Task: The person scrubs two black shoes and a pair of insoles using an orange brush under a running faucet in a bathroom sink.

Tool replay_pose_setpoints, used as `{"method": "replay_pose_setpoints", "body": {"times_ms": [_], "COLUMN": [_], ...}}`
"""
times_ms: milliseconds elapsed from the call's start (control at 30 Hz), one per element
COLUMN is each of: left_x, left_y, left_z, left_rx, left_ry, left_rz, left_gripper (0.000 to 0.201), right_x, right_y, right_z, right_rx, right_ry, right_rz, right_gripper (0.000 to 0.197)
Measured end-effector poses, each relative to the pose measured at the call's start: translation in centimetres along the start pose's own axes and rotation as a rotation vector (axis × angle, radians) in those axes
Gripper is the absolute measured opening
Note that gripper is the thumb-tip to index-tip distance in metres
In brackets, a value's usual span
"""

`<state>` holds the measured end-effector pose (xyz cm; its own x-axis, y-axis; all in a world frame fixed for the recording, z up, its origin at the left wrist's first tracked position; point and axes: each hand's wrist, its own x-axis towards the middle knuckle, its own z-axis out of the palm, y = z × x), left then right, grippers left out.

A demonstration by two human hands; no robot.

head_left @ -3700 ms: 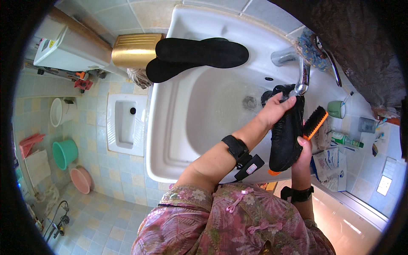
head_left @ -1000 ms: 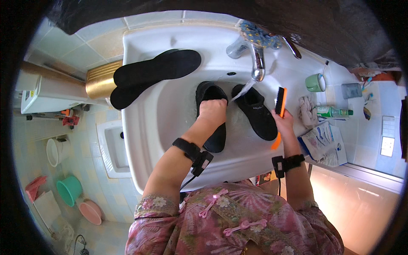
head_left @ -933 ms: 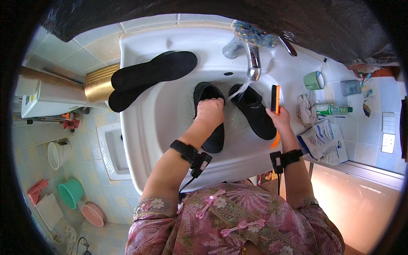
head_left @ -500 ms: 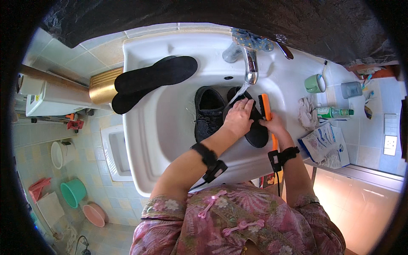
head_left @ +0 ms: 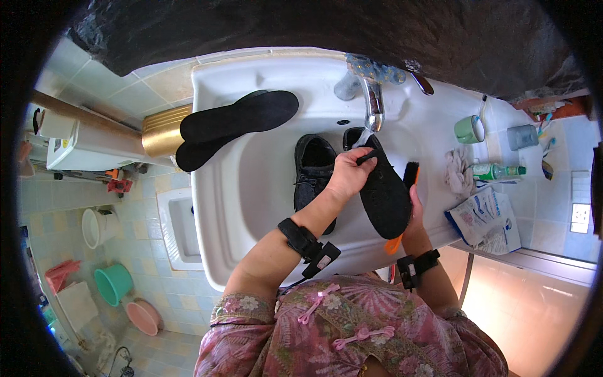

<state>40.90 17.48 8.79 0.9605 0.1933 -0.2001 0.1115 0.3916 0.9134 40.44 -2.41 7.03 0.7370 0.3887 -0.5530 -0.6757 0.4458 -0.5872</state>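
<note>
Under the running chrome faucet (head_left: 374, 113) a black lace-up shoe (head_left: 384, 198) is held tilted, its heel end in the stream. My left hand (head_left: 352, 174) is closed on this shoe near its opening, pinching a black flap that looks like the tongue. Along the shoe's right side, my right hand (head_left: 416, 210) is closed round a brush (head_left: 411, 173) with black bristles and an orange handle. Part of the handle passes hidden beneath the toe. A second black shoe (head_left: 314, 166) rests in the white sink (head_left: 264, 188), left of the first, partly behind my left forearm.
Two black insoles (head_left: 242, 116) lie on the sink's left rim by a gold box (head_left: 164, 131). To the right are a green mug (head_left: 468, 129), a crumpled cloth (head_left: 460, 171), a green bottle (head_left: 499, 171) and a plastic packet (head_left: 483, 220). Basins (head_left: 113, 284) stand on the floor at left.
My left hand has gone from lying over the shoe to pinching its flap. The shoe is raised and turned more into view. The brush has shifted down beside and partly under it.
</note>
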Motion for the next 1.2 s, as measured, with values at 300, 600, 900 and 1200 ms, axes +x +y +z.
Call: {"method": "replay_pose_setpoints", "body": {"times_ms": [300,600,900,1200], "left_x": [-0.4,-0.7,4.7,2.0], "left_y": [2.1,0.8,-4.1,-3.7], "left_z": [-4.4,-2.1,-5.2,-1.3], "left_rx": [1.066,1.044,0.02,-0.243], "left_ry": [-0.254,-0.378,0.115,-0.068], "left_rz": [0.431,-0.072,-0.237,-0.211], "left_gripper": [0.057,0.065,0.065,0.017], "right_x": [-1.2,-2.9,-2.6,-2.3], "right_y": [-0.7,-1.1,-0.1,0.0], "right_z": [2.3,7.6,9.1,10.0], "right_rx": [-0.155,-0.343,-0.418,-0.429], "right_ry": [-0.11,0.139,0.105,0.105], "right_rz": [-0.029,-0.173,-0.093,-0.195], "right_gripper": [0.053,0.04,0.048,0.05]}}
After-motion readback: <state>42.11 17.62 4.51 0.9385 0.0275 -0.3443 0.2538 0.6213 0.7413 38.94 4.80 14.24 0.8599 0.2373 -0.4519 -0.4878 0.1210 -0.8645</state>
